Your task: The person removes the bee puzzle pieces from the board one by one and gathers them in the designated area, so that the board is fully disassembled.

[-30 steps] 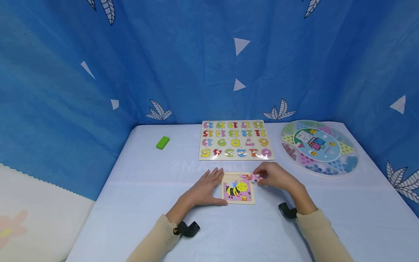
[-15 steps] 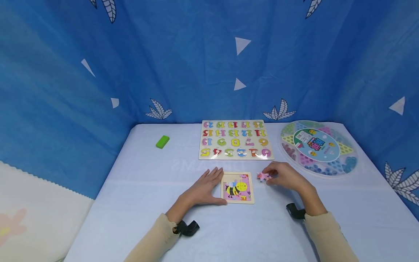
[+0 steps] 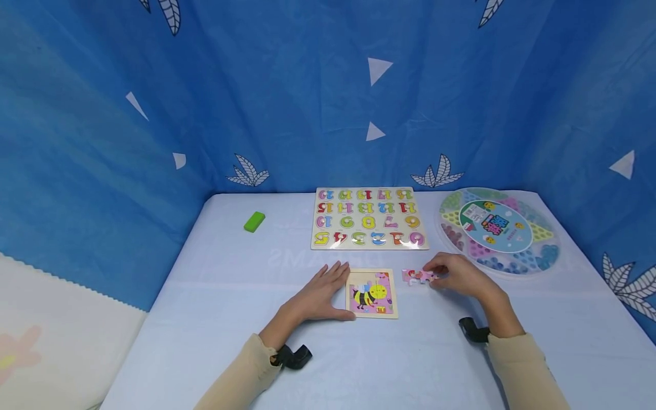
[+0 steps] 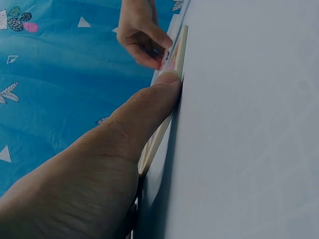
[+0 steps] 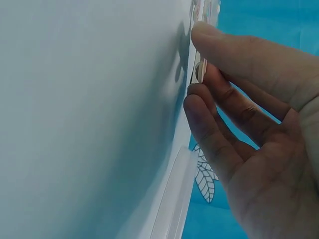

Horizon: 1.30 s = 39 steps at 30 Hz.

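Note:
A small wooden bee jigsaw (image 3: pixel 370 300) lies in its tray in front of me, bare wood showing along its upper left. My left hand (image 3: pixel 320 295) rests at its left side, fingers spread to the far corner and thumb on the near edge; the left wrist view shows that thumb (image 4: pixel 159 92) against the rim. Just right of the tray, my right hand (image 3: pixel 458 277) pinches a pink jigsaw piece (image 3: pixel 427 277) between thumb and fingers. The pink strip stretches left of the fingertips; whether it is one piece or two I cannot tell. In the right wrist view the piece (image 5: pixel 201 69) appears edge-on.
Behind the jigsaw lies a number puzzle board (image 3: pixel 366 219). A round clear bead case (image 3: pixel 496 228) sits at the back right. At the back left is a green block (image 3: pixel 254 222). Blue patterned cloth (image 3: pixel 318 102) hangs behind the white table (image 3: pixel 215 319).
My right hand has moved right, away from the tray's upper right corner, with the pink piece. More pink shows left of its fingertips now. My left hand stays at the tray.

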{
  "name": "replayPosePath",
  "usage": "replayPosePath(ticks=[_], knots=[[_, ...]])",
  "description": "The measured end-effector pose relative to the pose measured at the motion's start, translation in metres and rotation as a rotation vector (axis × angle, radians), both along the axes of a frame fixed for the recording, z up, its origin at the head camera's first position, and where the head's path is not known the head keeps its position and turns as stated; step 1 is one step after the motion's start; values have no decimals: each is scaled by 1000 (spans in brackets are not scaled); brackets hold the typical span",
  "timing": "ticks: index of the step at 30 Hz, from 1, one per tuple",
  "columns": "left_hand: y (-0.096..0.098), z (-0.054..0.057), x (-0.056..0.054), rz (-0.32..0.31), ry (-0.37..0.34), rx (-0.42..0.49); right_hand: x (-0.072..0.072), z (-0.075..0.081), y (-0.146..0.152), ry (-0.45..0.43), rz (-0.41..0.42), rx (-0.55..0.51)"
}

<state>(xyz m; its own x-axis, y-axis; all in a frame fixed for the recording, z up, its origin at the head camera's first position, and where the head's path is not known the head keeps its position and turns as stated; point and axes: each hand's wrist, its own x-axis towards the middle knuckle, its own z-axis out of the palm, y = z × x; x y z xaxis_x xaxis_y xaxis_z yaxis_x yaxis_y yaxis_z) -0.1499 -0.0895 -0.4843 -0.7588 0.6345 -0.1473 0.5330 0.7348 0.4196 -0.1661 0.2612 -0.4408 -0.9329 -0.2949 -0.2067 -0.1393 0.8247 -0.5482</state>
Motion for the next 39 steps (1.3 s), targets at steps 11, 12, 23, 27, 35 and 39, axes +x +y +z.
replayPosePath(ticks=[11, 12, 23, 27, 35, 39], knots=[[0, 0, 0, -1, -6, -13, 0, -7, 7, -6, -6, -20], [0, 0, 1, 0, -6, -15, 0, -7, 7, -6, -7, -23], [1, 0, 2, -4, -10, -5, 1, -8, 7, 1, -8, -15], [1, 0, 1, -4, -10, -4, 0, -6, 7, -8, -14, -11], [1, 1, -1, 4, -11, -5, -2, -5, 6, -7, -14, 0], [1, 0, -1, 8, -13, -11, -2, -5, 6, -9, -19, -6]])
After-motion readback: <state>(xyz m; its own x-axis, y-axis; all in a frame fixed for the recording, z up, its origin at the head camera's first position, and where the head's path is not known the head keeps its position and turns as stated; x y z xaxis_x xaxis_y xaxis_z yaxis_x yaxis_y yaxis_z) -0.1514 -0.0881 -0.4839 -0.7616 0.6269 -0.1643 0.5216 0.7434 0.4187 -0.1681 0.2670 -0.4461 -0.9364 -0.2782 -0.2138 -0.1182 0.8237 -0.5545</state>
